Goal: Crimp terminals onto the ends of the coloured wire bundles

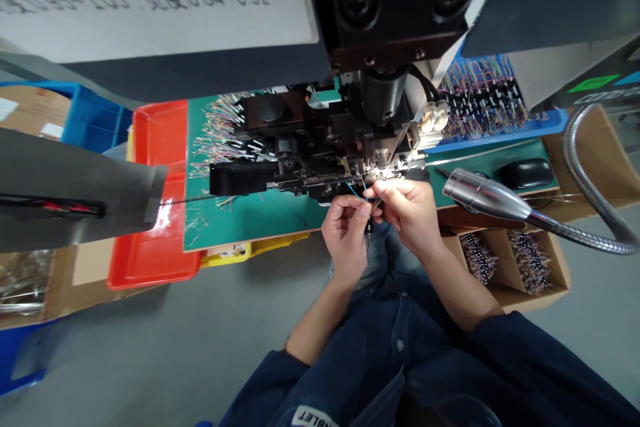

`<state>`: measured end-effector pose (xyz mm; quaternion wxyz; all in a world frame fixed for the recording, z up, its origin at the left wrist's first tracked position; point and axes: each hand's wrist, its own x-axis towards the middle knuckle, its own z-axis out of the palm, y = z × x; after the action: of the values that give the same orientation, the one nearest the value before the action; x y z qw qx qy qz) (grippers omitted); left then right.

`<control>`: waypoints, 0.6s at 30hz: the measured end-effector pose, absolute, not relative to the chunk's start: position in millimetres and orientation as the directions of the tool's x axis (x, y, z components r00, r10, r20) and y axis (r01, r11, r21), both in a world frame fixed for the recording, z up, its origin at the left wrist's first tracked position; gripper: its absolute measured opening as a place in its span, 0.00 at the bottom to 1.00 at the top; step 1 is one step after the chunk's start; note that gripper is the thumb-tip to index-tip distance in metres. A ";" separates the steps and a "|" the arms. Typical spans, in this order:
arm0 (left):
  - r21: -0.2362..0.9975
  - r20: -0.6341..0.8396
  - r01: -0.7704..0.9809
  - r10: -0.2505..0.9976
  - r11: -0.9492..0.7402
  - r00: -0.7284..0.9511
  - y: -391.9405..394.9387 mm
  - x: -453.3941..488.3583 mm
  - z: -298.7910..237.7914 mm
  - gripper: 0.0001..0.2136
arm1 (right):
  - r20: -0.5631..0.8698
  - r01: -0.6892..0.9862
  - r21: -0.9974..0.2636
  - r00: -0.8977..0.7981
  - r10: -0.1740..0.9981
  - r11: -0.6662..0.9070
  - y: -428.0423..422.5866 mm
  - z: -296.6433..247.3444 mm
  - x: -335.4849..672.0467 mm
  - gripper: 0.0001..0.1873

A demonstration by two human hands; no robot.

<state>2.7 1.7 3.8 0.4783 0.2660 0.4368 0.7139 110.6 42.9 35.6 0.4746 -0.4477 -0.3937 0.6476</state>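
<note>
Both of my hands meet just in front of the lit working point of a black crimping machine (310, 140). My left hand (347, 233) is closed, thumb against fingers, on a small bundle of thin wires (355, 191); a blue strand sticks out toward the machine. Below those fingers hangs a small black piece (369, 227), apparently at the wires' other end. My right hand (407, 210) pinches at the same wires close to the machine's tip, its fingertips partly hidden. A metal terminal strip (195, 199) runs into the machine from the left.
A red tray (160, 260) lies left on the green mat (240, 223), near piled wire bundles (215, 133). On the right are a flexible-neck lamp (485, 195), a blue tray (540, 121) of wired parts and a divided cardboard box (555, 273). The machine's body overhangs my hands.
</note>
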 end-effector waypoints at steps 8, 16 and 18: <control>0.872 -0.020 -0.469 0.948 -0.139 -0.319 -1.3 -0.7 3.6 0.15 | -0.095 -0.143 -0.982 -0.181 0.979 -0.122 42.1 52.8 114.0 0.13; 0.867 -0.042 -0.483 0.945 -0.127 -0.325 -3.4 0.9 3.8 0.15 | -0.126 -0.149 -0.977 -0.160 0.979 -0.150 39.7 42.4 115.8 0.18; 0.869 -0.041 -0.475 0.936 -0.140 -0.350 -2.7 1.5 4.3 0.16 | -0.153 -0.186 -0.965 -0.176 0.972 -0.186 40.3 39.3 115.8 0.19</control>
<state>1.5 -2.7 4.3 0.5007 0.2722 0.4236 0.7041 115.8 40.3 39.3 0.4615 -0.4460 -0.4407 0.6277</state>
